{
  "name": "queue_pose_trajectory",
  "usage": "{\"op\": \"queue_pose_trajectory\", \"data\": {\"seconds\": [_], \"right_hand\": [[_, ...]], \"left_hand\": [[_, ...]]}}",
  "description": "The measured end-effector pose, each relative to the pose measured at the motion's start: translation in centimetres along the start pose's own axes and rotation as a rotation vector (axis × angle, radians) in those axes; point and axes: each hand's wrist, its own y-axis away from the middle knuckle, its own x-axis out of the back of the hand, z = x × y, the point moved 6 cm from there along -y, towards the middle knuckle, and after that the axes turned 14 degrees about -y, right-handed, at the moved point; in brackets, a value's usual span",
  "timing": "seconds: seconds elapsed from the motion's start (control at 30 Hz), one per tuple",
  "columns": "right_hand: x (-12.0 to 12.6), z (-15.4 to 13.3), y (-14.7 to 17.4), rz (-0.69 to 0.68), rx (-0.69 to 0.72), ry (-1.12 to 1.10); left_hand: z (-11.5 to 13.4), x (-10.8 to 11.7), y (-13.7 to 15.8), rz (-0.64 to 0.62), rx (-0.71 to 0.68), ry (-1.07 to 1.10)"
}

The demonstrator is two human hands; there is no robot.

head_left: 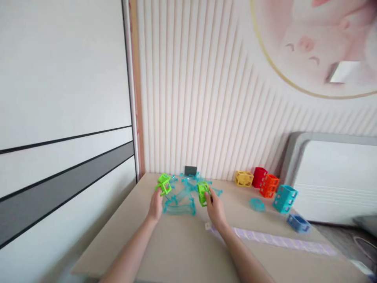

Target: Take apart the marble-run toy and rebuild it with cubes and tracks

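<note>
We've got hands apart: our left hand point(156, 204) grips a boxy lime-green openwork plastic block point(164, 183) near the desk point(176, 245)'s back-left corner, our right hand point(215, 207) a second boxy lime-green block point(203, 192) toward the back edge.

The head-worn camera looks forward and down over the tabletop point(176, 251) toward a ribbed wall point(191, 90). The left hand point(156, 204) and right hand point(216, 208) appear at middle range, below centre.
</note>
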Motion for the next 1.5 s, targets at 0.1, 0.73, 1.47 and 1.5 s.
{"op": "queue_pose_trajectory", "data": {"seconds": [0.1, 0.73, 1.47, 1.5], "right_hand": [[0.5, 0.2, -0.2, 0.02, -0.026, 0.035], [0.3, 2.9, -0.9, 0.041, -0.166, -0.131], [0.0, 2.8, -0.4, -0.039, -0.175, 0.016], [0.1, 2.6, -0.4, -0.029, -0.163, 0.009]], "left_hand": [[0.2, 0.4, -0.5, 0.038, -0.012, 0.03], [-0.4, 0.3, -0.9, 0.095, 0.041, 0.113], [-0.4, 0.3, -0.8, 0.117, 0.114, 0.241], [-0.4, 0.3, -0.8, 0.115, 0.113, 0.241]]}}
